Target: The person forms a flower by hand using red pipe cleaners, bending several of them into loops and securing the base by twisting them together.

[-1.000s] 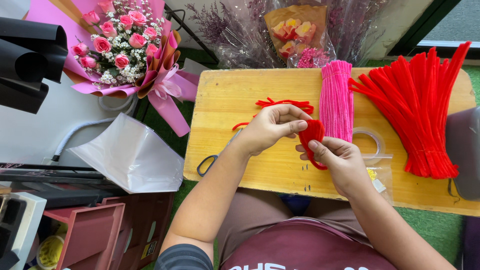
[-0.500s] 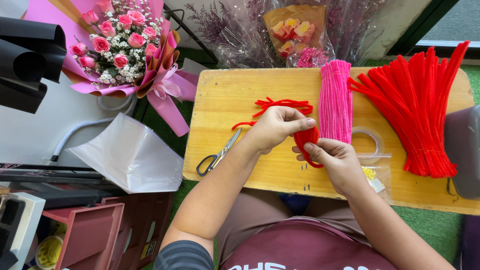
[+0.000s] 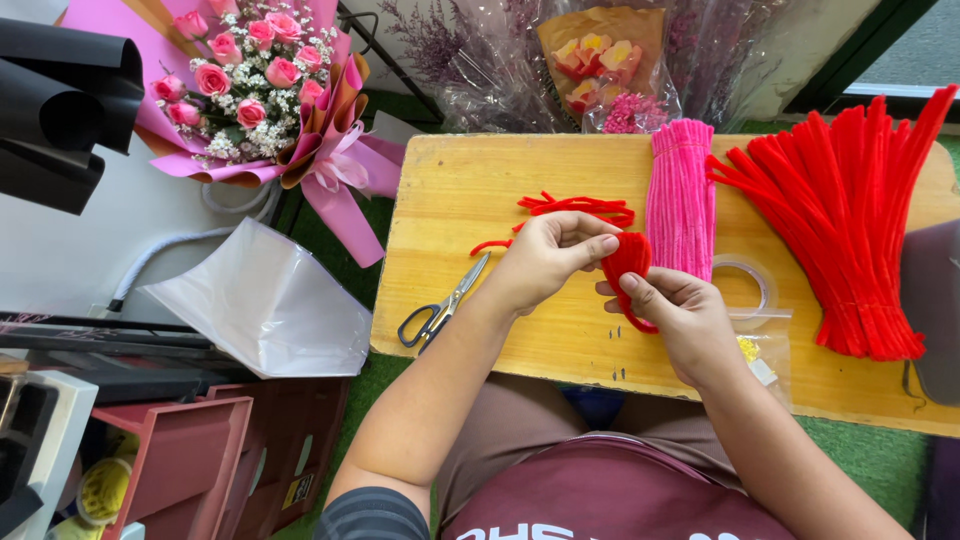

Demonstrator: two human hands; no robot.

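Observation:
Both hands meet over the wooden table (image 3: 450, 180) on a small red piece shaped from fuzzy pipe cleaner (image 3: 626, 258). My left hand (image 3: 545, 260) pinches its upper left side between thumb and fingers. My right hand (image 3: 680, 320) grips it from below, thumb on its lower edge, with a red loop curling under the palm. A few loose red pipe cleaners (image 3: 575, 207) lie just beyond my left hand. A bundle of pink pipe cleaners (image 3: 682, 195) lies beside the piece on the right.
Scissors (image 3: 440, 305) lie near the table's left front edge. A clear tape roll (image 3: 748, 290) and small plastic bag sit right of my hands. A big fan of red pipe cleaners (image 3: 850, 220) fills the right. A pink rose bouquet (image 3: 260, 80) and wrapped flowers (image 3: 600, 60) stand behind.
The scissors have become more visible at the left front edge as my left forearm shifted. My hands keep working the red piece in nearly the same place.

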